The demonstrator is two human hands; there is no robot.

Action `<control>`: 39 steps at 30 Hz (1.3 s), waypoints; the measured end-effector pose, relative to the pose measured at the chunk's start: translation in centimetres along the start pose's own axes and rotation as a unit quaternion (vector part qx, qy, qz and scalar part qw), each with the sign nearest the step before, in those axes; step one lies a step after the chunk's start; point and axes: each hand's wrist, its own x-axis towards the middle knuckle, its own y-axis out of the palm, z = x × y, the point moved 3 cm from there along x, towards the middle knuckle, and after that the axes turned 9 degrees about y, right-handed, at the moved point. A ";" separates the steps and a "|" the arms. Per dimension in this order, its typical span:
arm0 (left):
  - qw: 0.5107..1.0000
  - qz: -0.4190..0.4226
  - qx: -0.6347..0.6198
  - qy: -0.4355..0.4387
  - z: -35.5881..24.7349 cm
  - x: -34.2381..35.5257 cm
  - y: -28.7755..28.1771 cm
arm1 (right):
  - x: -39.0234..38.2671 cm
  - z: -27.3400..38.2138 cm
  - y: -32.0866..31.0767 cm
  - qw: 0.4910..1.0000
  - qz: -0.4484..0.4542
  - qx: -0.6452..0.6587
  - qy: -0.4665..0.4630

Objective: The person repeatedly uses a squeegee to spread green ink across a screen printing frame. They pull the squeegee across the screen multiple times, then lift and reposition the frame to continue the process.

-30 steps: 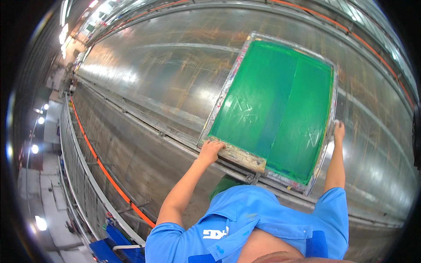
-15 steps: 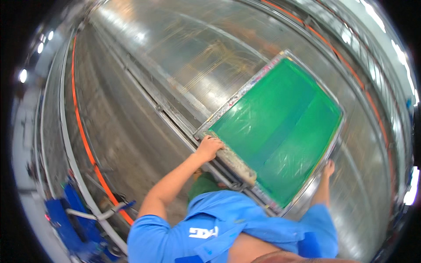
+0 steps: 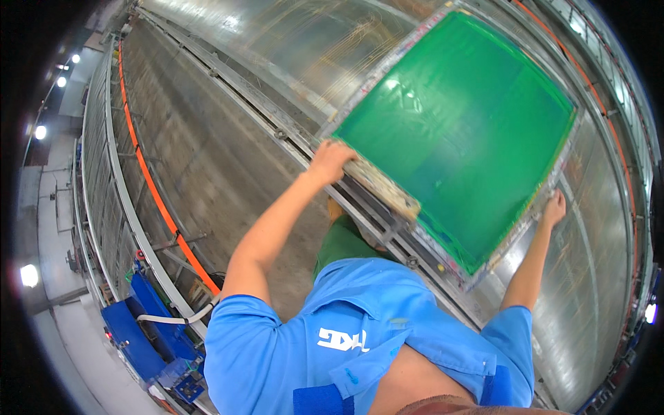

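A framed green screen (image 3: 453, 138) lies tilted in the view on the long metal table (image 3: 277, 48). My left hand (image 3: 330, 162) is closed on the near left corner of its frame, beside a worn, pale bar (image 3: 391, 190) fixed along the near edge. My right hand (image 3: 553, 207), fingers curled, grips the frame's right side. Both forearms reach up from my blue shirt. A rail (image 3: 280, 135) with bolted fittings runs under the frame's near edge. The undersides of both hands' fingers are hidden.
A concrete floor strip (image 3: 207, 159) runs along the left, bordered by an orange hose or strip (image 3: 149, 183) and curved metal railings. Blue machinery (image 3: 131, 332) with a white hose stands at lower left. Another orange line (image 3: 588, 83) runs along the table's far side.
The view has turned, so the table and rail slant more steeply. The screen and both hands sit higher in the picture than half a second ago; my grip looks the same.
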 end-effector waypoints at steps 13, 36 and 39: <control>0.998 0.065 0.008 0.001 2.2 5.5 -10.3 | -4.3 2.1 2.6 0.994 -0.026 0.099 0.041; 0.957 0.158 0.119 0.211 4.2 15.0 -9.7 | -4.5 0.1 3.6 0.985 -0.014 -0.162 0.055; 0.946 0.261 0.070 0.178 4.6 18.4 -8.8 | -4.1 2.2 2.2 0.960 0.046 -0.274 0.033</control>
